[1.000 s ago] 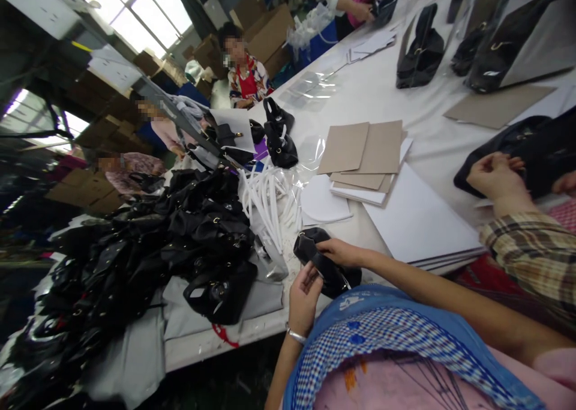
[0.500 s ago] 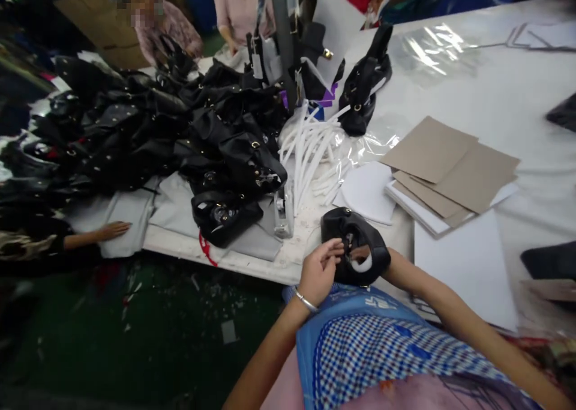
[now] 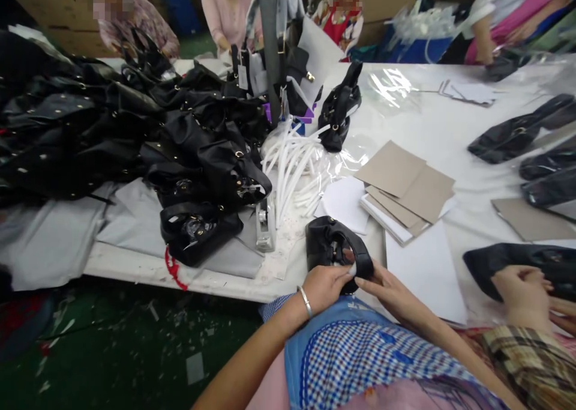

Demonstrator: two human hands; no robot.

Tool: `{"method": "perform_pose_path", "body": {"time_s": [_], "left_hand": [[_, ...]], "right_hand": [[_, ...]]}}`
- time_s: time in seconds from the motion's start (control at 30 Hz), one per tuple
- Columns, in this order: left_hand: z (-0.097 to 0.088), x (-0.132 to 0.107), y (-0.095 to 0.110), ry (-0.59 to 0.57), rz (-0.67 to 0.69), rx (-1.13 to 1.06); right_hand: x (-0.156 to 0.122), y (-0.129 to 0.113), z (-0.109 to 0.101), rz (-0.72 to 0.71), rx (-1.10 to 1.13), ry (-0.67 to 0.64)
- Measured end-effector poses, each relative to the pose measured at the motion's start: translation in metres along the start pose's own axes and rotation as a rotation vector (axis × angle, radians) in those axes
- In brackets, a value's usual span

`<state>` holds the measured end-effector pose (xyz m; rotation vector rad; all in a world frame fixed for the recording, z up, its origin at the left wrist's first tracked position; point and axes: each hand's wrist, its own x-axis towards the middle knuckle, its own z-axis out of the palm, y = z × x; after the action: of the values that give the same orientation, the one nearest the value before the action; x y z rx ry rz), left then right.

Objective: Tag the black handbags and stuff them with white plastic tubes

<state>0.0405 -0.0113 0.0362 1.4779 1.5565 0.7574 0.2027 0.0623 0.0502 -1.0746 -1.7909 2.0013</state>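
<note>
At the near edge of the bench (image 3: 432, 122), my left hand (image 3: 326, 287) and right hand (image 3: 389, 289) grip the handle (image 3: 362, 257) of a black bag (image 3: 318, 245), likely steadying it. Cardboard sheets (image 3: 391, 167) lie beyond, seemingly placed within easy reach.

Black handbag (image 3: 318, 251), soft sheen, at near edge of white table (image 3: 450, 122). Handle (image 3: 362, 254) arched, forming a loop; white bit (image 3: 353, 269) showing within.
</note>
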Motion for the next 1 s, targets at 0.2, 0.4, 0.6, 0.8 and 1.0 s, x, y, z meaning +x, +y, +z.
{"method": "perform_pose_path", "body": {"time_s": [0.2, 0.4, 0.6, 0.8, 1.0], "left_hand": [[0.004, 0.009, 0.011, -0.01, -0.084, 0.157], [-0.002, 0.005, 0.028, 0.089, -0.046, -0.3], [-0.003, 0.009, 0.04, 0.172, -0.089, -0.298], [-0.021, 0.023, 0.056, 0.341, 0.009, -0.195], [-0.008, 0.033, 0.038, 0.43, -0.002, -0.277]], "right_hand": [[0.002, 0.007, 0.007, 0.007, -0.025, 0.182], [0.004, 0.003, 0.003, -0.012, -0.047, 0.247], [0.01, -0.025, 0.011, -0.101, 0.209, 0.248], [0.037, -0.078, -0.031, -0.343, 0.308, 0.343], [0.076, -0.126, -0.162, -0.446, 0.269, 0.575]]}}
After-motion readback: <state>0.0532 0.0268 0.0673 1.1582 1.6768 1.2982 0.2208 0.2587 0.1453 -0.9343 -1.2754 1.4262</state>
